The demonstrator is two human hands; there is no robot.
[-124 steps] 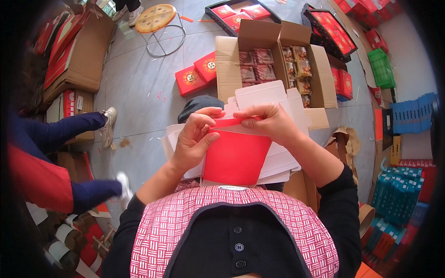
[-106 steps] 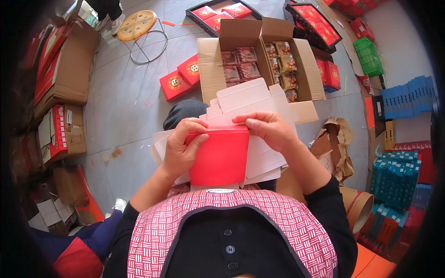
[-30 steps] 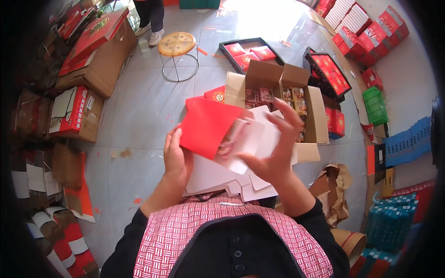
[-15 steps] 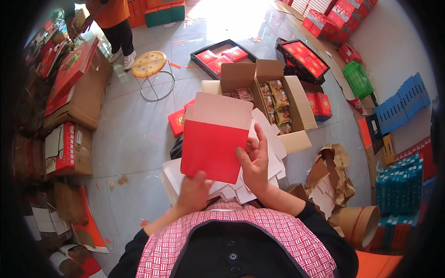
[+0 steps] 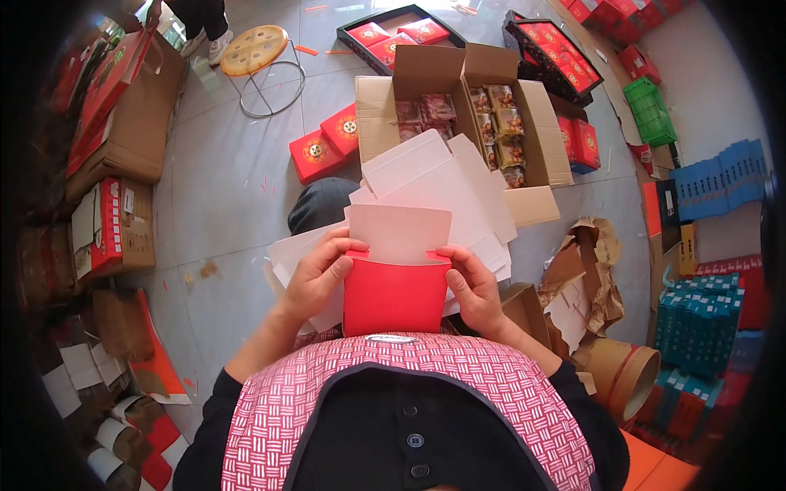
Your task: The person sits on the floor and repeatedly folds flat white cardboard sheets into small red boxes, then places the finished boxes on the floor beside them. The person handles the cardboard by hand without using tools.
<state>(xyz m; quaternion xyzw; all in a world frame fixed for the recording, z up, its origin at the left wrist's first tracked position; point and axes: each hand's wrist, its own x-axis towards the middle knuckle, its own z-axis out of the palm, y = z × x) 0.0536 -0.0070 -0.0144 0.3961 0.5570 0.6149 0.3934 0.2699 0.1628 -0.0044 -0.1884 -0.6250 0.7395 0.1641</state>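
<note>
A small red cardboard box stands partly opened against my apron, its pale inner lid flap raised on the far side. My left hand grips it at the left edge, fingertips on the small side flap there. At the opposite edge my right hand holds it the same way, thumb on the side and fingers on the right flap. Beneath and beyond lies a fanned stack of flat white-backed cardboard blanks on my lap.
Ahead stands an open brown carton of wrapped packets. Finished red boxes sit left of it, and black trays of red boxes lie behind. A round stool is far left; torn brown paper lies right.
The red box was flat and tilted up in front of me; now it is lower, nearer and spread open. My left hand has moved up to its side flap. The view has tilted downward.
</note>
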